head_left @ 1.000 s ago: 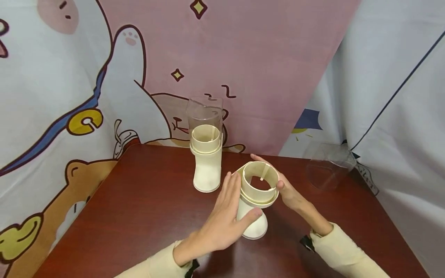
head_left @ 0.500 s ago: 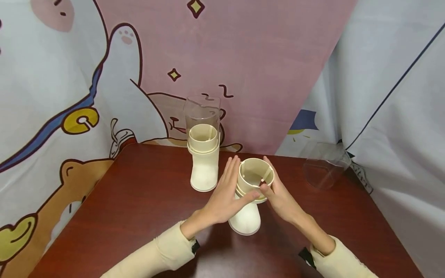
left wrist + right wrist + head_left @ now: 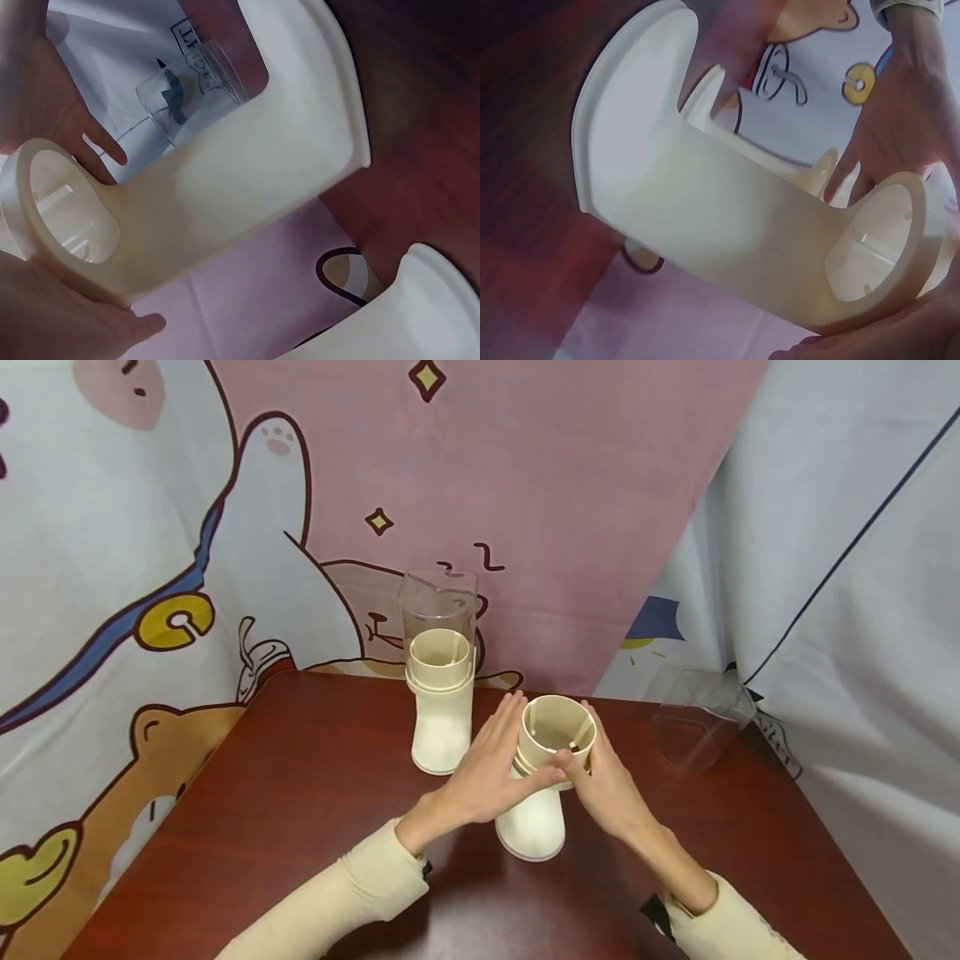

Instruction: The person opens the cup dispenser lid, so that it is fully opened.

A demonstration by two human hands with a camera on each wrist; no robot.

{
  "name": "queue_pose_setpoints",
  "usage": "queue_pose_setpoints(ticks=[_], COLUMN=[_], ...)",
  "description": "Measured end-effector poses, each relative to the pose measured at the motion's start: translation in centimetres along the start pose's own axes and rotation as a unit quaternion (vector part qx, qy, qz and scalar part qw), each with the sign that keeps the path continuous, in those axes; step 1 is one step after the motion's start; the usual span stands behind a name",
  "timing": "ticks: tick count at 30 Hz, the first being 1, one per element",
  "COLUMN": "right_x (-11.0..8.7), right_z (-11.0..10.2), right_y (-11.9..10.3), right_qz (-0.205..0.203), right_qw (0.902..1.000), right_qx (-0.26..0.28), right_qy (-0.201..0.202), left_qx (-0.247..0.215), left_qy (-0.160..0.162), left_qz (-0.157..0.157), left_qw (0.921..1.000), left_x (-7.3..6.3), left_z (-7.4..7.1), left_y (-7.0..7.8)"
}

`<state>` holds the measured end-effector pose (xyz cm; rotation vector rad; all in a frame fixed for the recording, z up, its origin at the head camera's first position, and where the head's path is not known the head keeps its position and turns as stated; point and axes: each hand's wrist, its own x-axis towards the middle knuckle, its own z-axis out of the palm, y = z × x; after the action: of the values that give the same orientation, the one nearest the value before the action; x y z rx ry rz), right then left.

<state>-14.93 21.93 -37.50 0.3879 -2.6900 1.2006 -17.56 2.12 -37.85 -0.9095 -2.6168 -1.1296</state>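
A cream plastic stand (image 3: 532,827) with a flared foot and a round open collar (image 3: 557,731) stands between both hands. My left hand (image 3: 480,777) lies along the collar's left side with long straight fingers, its thumb crossing the front. On the right side my right hand (image 3: 611,785) presses the collar with extended fingers, and its thumb tip meets the left thumb at the front. In the left wrist view the stand's curved column (image 3: 217,172) fills the middle. The right wrist view shows the hollow underside of the collar (image 3: 874,247). Whether the foot touches the table is unclear.
A second cream stand (image 3: 442,727) with a clear plastic container (image 3: 438,602) at its top stands behind and left. Another clear container (image 3: 701,718) lies at the right rear of the dark red table (image 3: 322,793). Patterned cloth (image 3: 585,527) hangs behind.
The stand has moved slightly left and then a little away from me, its collar shifting with it. Both hands have closed in on the collar, and the thumbs have come together at its front.
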Motion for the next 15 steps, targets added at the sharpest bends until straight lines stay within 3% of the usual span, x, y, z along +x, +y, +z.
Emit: queue_pose_setpoints(ticks=[4,9,15], right_x=[1.0,2.8,5.2], right_z=[-1.0,-2.8,-5.2], right_y=[1.4,4.2,7.4], right_qz=[-0.002,-0.035,-0.031], right_qw=[0.9997,0.9991,0.9989], right_qx=[-0.02,0.013,0.017], right_qy=[0.014,0.02,0.032], left_qx=[0.017,0.023,0.05], left_qy=[-0.021,-0.042,-0.082], left_qz=[0.007,0.006,0.036], left_qw=[0.9996,0.9988,0.9948], left_x=[2.3,5.9,10.8], left_z=[0.5,2.1,3.8], left_y=[-0.2,-0.4,-0.9])
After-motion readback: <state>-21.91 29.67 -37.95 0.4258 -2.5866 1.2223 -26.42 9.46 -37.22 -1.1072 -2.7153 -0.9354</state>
